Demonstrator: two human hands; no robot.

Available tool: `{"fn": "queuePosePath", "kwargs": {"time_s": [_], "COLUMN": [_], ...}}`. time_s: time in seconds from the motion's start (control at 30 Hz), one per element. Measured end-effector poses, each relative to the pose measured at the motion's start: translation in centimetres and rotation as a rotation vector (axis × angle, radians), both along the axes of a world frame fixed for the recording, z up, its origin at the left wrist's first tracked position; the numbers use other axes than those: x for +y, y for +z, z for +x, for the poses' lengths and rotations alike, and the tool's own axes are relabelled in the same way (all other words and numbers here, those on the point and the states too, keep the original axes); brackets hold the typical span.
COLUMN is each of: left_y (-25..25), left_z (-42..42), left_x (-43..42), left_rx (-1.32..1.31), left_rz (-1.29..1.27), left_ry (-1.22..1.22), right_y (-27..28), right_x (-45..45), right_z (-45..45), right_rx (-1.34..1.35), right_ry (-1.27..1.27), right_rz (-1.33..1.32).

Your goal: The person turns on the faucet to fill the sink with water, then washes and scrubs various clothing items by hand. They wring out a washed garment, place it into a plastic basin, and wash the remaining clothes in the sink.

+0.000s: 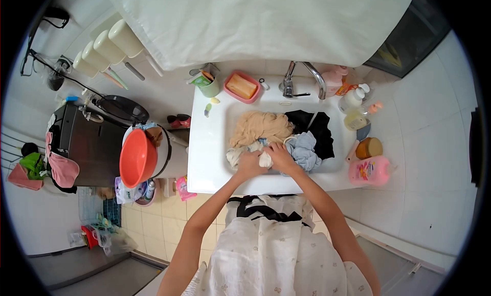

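In the white sink (207, 160), both hands are close together over a heap of laundry. My left hand (250, 164) is closed on a white cloth (265, 160), a bunch of which bulges out between the hands. On the same cloth, my right hand (279, 157) has its fingers curled from the other side. Beige fabric (262, 126) lies crumpled behind them. To the right are a light blue garment (305, 150) and a black garment (319, 132). The exact kind of the white piece cannot be made out.
A chrome faucet (289, 85) rises behind the basin. On the ledge stand a pink soap dish (242, 87) and a green cup (209, 88). Bottles line the right side, including a pink bottle (369, 171). An orange-red basin (138, 158) tilts at the left.
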State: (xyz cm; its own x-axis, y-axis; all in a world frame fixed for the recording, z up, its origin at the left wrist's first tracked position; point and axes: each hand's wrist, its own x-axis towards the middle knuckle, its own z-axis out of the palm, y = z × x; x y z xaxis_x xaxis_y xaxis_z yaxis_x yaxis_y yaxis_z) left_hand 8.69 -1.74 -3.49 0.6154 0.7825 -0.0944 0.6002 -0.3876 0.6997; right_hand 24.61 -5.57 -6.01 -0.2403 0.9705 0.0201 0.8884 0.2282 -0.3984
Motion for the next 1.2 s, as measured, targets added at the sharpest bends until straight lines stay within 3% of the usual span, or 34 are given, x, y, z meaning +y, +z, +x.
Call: {"fn": "queuePosePath", "kwargs": {"time_s": [0.13,0.23,0.37,0.43,0.6,0.73,0.93,1.0,1.13,1.2], "left_y": [5.8,10.2,17.7,19.9,23.3,20.6,8.0,4.5,0.8,0.9], "left_z": [0.7,0.6,0.0,0.0,0.2,0.5,0.6,0.3,-0.1,0.0], "left_x": [-1.1,-1.0,-0.3,-0.1,0.6,1.5,1.6,0.7,-0.4,-0.9], "left_rx": [-0.190,-0.273,-0.282,-0.390,-0.409,-0.371,-0.072,0.165,0.399,0.385], "left_rz": [-0.136,-0.006,0.069,0.175,0.125,0.158,0.200,0.391,0.254,0.248], "left_ry": [0.008,-0.040,-0.126,-0.112,-0.089,-0.104,-0.154,-0.203,-0.387,-0.394], "right_y": [5.0,9.5,16.8,20.2,26.3,24.9,19.2,20.6,29.7,32.3], "right_x": [-1.8,-2.4,-2.4,-1.8,-0.2,-0.1,-1.2,-1.7,-3.7,-4.9], "right_z": [1.2,1.5,1.7,2.5,4.6,4.1,2.1,0.4,-5.7,-7.2], "right_rx": [0.232,0.285,0.287,0.261,0.163,0.001,-0.143,-0.346,-0.416,-0.414], "right_ry": [0.044,-0.008,-0.124,-0.060,0.074,0.120,-0.045,0.013,0.268,0.373], "right_rz": [0.025,0.036,0.122,0.273,0.323,0.193,-0.216,-0.216,-0.285,-0.218]}}
